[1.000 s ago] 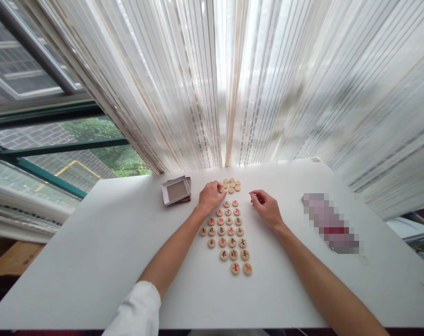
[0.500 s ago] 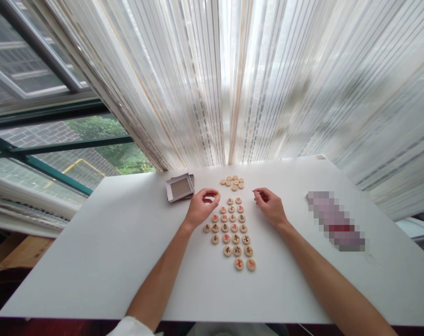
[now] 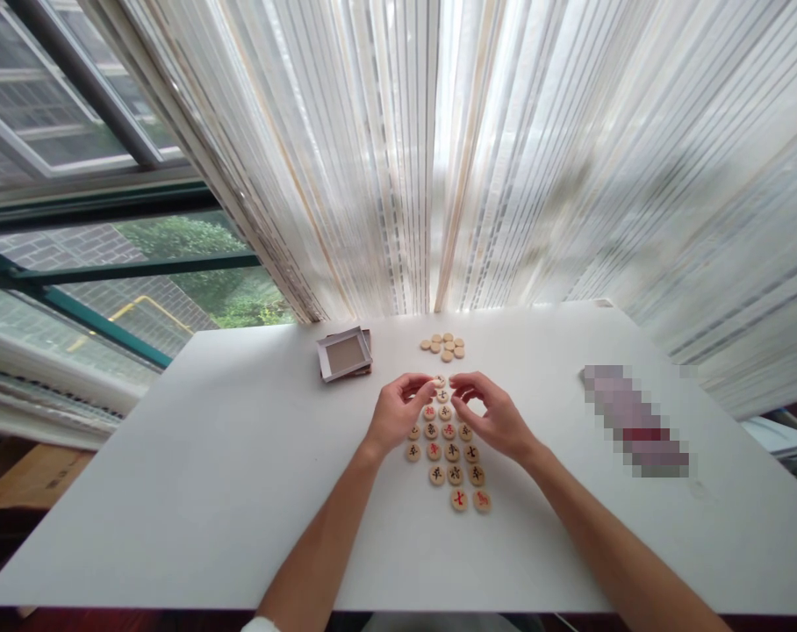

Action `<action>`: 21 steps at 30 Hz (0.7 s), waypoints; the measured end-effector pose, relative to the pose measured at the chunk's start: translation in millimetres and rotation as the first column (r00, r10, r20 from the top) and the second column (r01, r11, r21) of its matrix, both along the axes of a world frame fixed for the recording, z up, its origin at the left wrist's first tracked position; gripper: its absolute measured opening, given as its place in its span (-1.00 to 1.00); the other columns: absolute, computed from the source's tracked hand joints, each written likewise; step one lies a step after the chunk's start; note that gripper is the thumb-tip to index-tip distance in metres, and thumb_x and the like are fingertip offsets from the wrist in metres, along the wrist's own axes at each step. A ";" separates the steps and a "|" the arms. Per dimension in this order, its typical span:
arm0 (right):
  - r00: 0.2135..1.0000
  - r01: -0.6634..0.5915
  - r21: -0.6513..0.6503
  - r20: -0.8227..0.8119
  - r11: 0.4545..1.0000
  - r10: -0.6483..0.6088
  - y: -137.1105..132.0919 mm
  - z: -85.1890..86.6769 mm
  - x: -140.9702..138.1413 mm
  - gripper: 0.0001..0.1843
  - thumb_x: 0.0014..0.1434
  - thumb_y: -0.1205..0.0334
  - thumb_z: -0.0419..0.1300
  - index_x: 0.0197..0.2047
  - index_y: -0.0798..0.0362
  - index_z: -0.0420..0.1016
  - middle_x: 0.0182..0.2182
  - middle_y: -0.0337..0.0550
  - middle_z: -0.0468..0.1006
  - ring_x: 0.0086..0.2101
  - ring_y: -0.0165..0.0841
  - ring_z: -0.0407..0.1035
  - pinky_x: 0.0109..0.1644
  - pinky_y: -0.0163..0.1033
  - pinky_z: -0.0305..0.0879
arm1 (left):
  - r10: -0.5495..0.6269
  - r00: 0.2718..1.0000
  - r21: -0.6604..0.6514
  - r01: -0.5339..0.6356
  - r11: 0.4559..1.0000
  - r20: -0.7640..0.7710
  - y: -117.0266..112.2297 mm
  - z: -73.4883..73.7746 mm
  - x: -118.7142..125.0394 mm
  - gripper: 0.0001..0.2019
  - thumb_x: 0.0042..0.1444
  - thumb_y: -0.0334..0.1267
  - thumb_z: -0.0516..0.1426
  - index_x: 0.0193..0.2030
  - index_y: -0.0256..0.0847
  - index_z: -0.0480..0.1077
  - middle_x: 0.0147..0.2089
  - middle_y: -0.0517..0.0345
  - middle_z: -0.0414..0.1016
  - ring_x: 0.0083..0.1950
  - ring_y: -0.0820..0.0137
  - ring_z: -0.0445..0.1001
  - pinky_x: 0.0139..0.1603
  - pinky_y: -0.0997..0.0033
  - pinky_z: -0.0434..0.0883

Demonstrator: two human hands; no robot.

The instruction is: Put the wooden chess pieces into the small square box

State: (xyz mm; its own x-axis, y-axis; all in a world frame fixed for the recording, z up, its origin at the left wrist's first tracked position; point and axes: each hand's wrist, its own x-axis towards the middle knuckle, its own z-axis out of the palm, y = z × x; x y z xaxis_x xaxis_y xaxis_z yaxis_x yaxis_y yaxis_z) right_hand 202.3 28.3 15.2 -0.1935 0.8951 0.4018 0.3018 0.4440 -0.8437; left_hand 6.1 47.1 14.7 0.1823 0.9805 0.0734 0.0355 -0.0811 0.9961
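Round wooden xiangqi pieces (image 3: 455, 475) with red or black characters lie face up in rough rows at the middle of the white table (image 3: 240, 491). My left hand (image 3: 402, 410) is at the left of the upper rows, thumb and fingers pinched on a xiangqi piece that is mostly hidden. Opposite it, my right hand (image 3: 494, 412) is curved over the right side of these rows. Its thumb and forefinger are apart, with nothing visible between them. Both hands cover some of the pieces. Beyond the fingertips lies a small group of blank-looking pieces (image 3: 448, 346).
A shallow open box (image 3: 344, 355) rests on a darker flat part at the back left. On the right lies a blurred-out, pinkish long object (image 3: 635, 421). Striped curtains (image 3: 398, 158) hang along the table's far edge, with a window (image 3: 109, 263) at the left.
Both hands have moved inward, close together over the upper rows. The right thumb and forefinger have parted. The view has shifted slightly, while the laid pieces seem to have stayed in place.
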 end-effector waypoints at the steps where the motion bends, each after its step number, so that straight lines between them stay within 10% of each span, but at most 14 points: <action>1: 1.000 -0.024 0.013 -0.005 1.000 0.024 -3.1 -0.5 -3.3 -0.72 0.29 0.15 0.21 0.05 -0.03 0.47 -0.11 -0.07 0.56 -0.24 -0.29 0.51 -0.11 -0.11 0.54 | 0.007 1.000 -0.011 -0.006 1.000 0.015 -2.8 -0.8 2.9 -0.67 0.17 -0.02 0.25 -0.09 -0.25 0.52 -0.12 -0.06 0.65 -0.11 0.23 0.64 -0.09 0.25 0.60; 21: 0.996 -0.014 0.218 0.092 0.976 -0.007 -15.1 -25.0 -1.5 -0.65 0.29 0.34 0.21 0.12 -0.12 0.42 -0.07 -0.08 0.56 -0.19 -0.27 0.52 -0.08 -0.11 0.54 | -0.053 0.993 -0.092 0.064 0.994 0.110 -31.2 -11.2 10.9 -0.70 0.18 -0.06 0.26 -0.04 -0.15 0.41 -0.15 -0.01 0.65 -0.18 0.27 0.66 -0.22 0.37 0.57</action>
